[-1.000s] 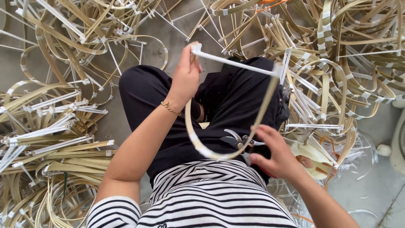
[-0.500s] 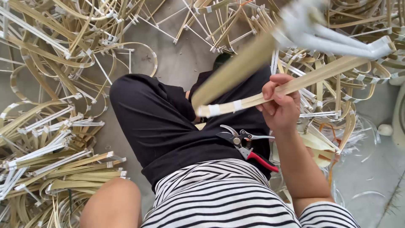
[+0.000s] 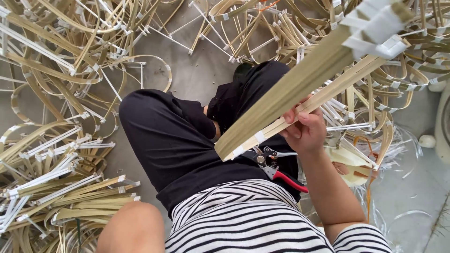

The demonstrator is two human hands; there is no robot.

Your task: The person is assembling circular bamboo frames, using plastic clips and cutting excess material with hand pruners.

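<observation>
While the bundle of bamboo strips (image 3: 300, 93) slanted up past the camera toward the upper right, its lower end sat clamped in the right hand (image 3: 307, 131), fingers curled tight around it just above the lap. The left hand was out of view. Red-handled shears (image 3: 276, 166) lay on the black trousers (image 3: 178, 150) just below the grip. Loose strip piles (image 3: 56, 187) surrounded the person on the concrete floor (image 3: 197, 75).

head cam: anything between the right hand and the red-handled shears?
Nothing lies between them. The right hand grips the bundle of bamboo strips, and the shears rest on the black trousers just below it; only trouser cloth shows in that short gap in the head view.
</observation>
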